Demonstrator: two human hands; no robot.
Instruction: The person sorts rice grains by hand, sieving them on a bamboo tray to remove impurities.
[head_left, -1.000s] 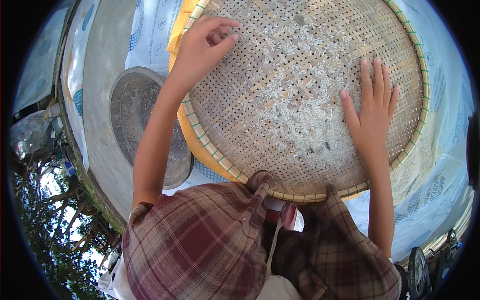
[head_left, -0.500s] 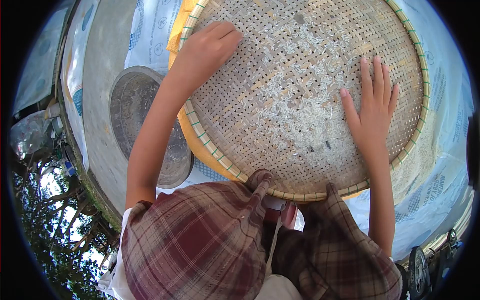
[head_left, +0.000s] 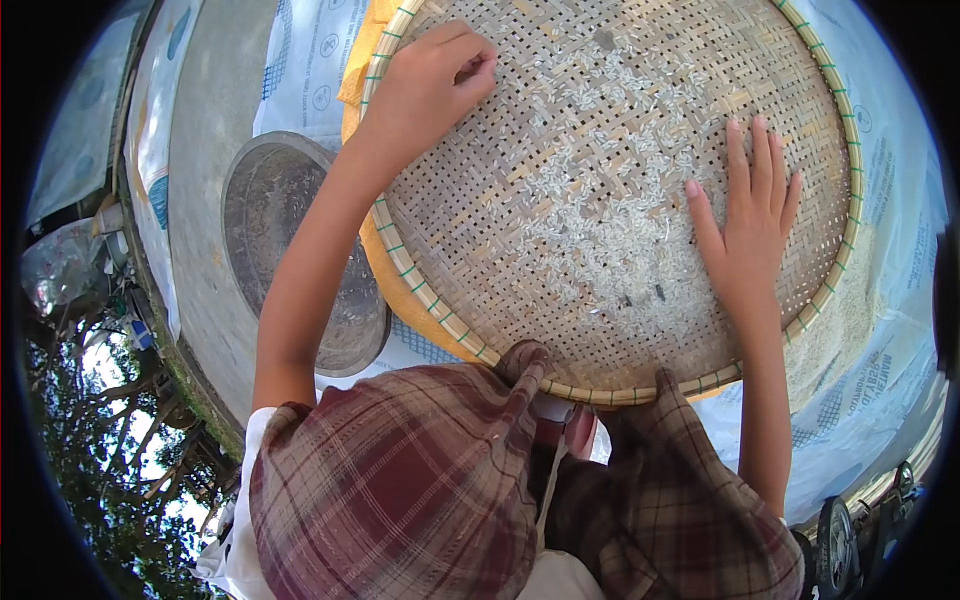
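A round woven bamboo winnowing tray (head_left: 460,230), its rim bound with green ties, rests against the front of my plaid clothing. White rice grains (head_left: 620,235) lie scattered over its middle and lower part, with a few dark specks among them. My left hand (head_left: 430,85) is over the tray's upper left edge, thumb and fingers curled together; whatever they may pinch is too small to make out. On the tray's right side my right hand (head_left: 750,220) lies flat with fingers spread, beside the grains and holding nothing.
A grey oval basin (head_left: 265,205) stands on the ground left of the tray, partly behind my left forearm. Yellow material (head_left: 400,295) shows under the tray's left rim. More pale grain (head_left: 830,340) lies on printed sheeting (head_left: 890,390) at right. A wheel (head_left: 835,545) appears lower right.
My left hand has shifted slightly up and right and turned, so the gap inside its curled fingers now shows. The right hand stays flat in nearly the same place.
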